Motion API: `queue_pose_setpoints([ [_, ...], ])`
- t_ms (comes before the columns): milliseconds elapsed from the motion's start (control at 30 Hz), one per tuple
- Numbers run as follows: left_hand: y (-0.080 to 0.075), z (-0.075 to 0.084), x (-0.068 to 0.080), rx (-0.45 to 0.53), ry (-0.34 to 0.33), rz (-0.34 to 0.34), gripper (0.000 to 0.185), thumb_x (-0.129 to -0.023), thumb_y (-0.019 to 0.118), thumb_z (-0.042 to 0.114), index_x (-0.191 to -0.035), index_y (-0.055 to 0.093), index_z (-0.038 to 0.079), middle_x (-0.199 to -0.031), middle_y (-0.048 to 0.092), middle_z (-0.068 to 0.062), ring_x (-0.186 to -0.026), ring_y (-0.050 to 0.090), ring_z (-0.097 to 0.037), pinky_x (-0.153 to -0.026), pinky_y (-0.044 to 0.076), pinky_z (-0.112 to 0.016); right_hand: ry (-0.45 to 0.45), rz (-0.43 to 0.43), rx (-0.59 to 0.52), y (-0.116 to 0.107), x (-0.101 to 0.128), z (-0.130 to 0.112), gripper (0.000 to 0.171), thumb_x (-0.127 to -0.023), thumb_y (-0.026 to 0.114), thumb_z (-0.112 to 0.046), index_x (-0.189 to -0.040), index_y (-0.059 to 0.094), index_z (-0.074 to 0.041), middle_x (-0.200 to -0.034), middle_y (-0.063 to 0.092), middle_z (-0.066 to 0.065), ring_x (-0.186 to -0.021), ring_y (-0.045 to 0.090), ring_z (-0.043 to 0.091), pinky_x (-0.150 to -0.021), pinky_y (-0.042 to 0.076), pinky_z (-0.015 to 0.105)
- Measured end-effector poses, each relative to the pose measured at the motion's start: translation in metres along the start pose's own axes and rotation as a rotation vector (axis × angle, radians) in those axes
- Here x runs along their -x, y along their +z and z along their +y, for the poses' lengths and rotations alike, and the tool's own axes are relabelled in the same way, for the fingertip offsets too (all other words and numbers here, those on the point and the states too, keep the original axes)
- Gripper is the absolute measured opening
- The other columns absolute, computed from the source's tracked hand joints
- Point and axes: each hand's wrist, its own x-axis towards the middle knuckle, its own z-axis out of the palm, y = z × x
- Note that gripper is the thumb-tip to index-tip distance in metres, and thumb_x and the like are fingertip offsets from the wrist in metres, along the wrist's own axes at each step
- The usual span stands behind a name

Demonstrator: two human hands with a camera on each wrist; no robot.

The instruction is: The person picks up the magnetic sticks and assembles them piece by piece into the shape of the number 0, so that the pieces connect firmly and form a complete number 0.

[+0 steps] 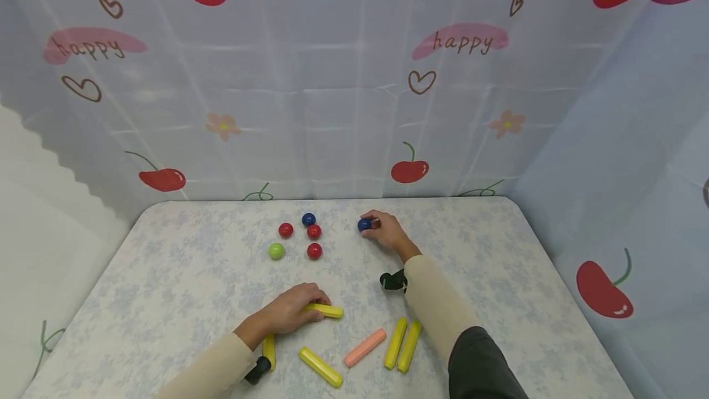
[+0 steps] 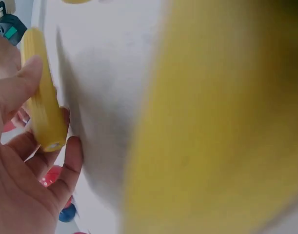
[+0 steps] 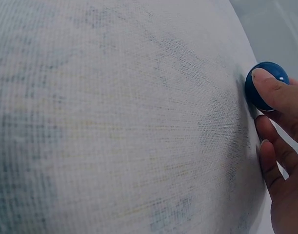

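Your left hand (image 1: 290, 311) lay low on the table (image 1: 166, 276), its fingers curled over one end of a yellow stick (image 1: 325, 310) that pointed toward 3 o'clock; the left wrist view showed the same yellow stick (image 2: 43, 92) pinched between thumb and fingers (image 2: 70, 165), with a second yellow shape blurred large across that frame. Your right hand (image 1: 388, 233) reached far up the table and held a dark blue ball (image 1: 364, 224) at its fingertips, at 9 o'clock of the hand; the right wrist view showed the blue ball (image 3: 266, 91) resting on the cloth with one fingertip (image 3: 268, 87) pressed over it and the other fingers curled just below. At 9 o'clock of that ball, apart from it, sat a cluster of balls: another blue ball (image 1: 308, 219), three red balls (image 1: 314, 231) and a green ball (image 1: 276, 251) at the cluster's 8 o'clock. Toward 6 o'clock of your left hand lay more sticks: a short yellow one (image 1: 269, 350) beside your wrist, a slanted yellow one (image 1: 320, 367), a pink stick (image 1: 364, 348), and a pair of yellow sticks (image 1: 402, 345) side by side, touching, next to your right sleeve (image 1: 437, 306).
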Motion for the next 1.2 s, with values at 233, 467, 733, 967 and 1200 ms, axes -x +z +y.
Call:
queue_pose_setpoints([
  [233, -0.014, 0.012, -0.027, -0.07, -0.039, 0.058, 0.017, -0.094, 0.063, 0.018, -0.111, 0.061, 0.018, -0.097, 0.055, 0.008, -0.091, 0.052, -0.012, -0.087, 0.046, -0.038, -0.001, 0.015, -0.006, 0.0, 0.002, 0.0, 0.035, -0.088, 0.071, -0.013, -0.122, 0.063, -0.011, -0.119, 0.062, 0.012, -0.107, 0.057, 0.027, -0.093, 0.046, 0.044],
  [467, -0.045, 0.026, -0.075, -0.073, -0.121, 0.121, 0.017, -0.091, 0.067, 0.011, -0.107, 0.063, 0.013, -0.102, 0.064, -0.005, -0.091, 0.057, -0.019, -0.086, 0.048, -0.041, 0.015, 0.026, -0.015, -0.001, 0.001, 0.002, 0.035, -0.088, 0.07, -0.012, -0.122, 0.062, -0.01, -0.122, 0.061, 0.011, -0.108, 0.057, 0.027, -0.094, 0.046, 0.044],
  [733, -0.06, 0.018, -0.125, -0.123, -0.289, 0.197, 0.018, -0.092, 0.065, 0.008, -0.109, 0.064, 0.013, -0.109, 0.065, -0.01, -0.101, 0.058, -0.025, -0.092, 0.046, -0.042, 0.023, 0.015, -0.049, 0.001, 0.0, 0.003, 0.036, -0.089, 0.069, -0.011, -0.124, 0.06, -0.008, -0.12, 0.061, 0.012, -0.105, 0.058, 0.026, -0.094, 0.046, 0.042],
  [967, -0.054, 0.009, -0.151, -0.155, -0.364, 0.203, 0.021, -0.091, 0.063, 0.002, -0.11, 0.062, 0.01, -0.109, 0.064, -0.013, -0.102, 0.056, -0.028, -0.094, 0.044, -0.041, 0.027, 0.013, -0.068, 0.002, 0.001, 0.003, 0.034, -0.091, 0.067, -0.01, -0.123, 0.058, -0.007, -0.117, 0.062, 0.011, -0.101, 0.058, 0.024, -0.09, 0.046, 0.041],
  [1200, -0.048, 0.006, -0.165, -0.167, -0.493, 0.196, 0.021, -0.094, 0.059, 0.005, -0.114, 0.06, 0.01, -0.114, 0.062, -0.012, -0.105, 0.054, -0.027, -0.097, 0.043, -0.039, 0.02, 0.015, -0.07, 0.003, 0.0, 0.006, 0.033, -0.091, 0.067, -0.012, -0.123, 0.057, -0.007, -0.116, 0.062, 0.011, -0.099, 0.058, 0.023, -0.088, 0.047, 0.039],
])
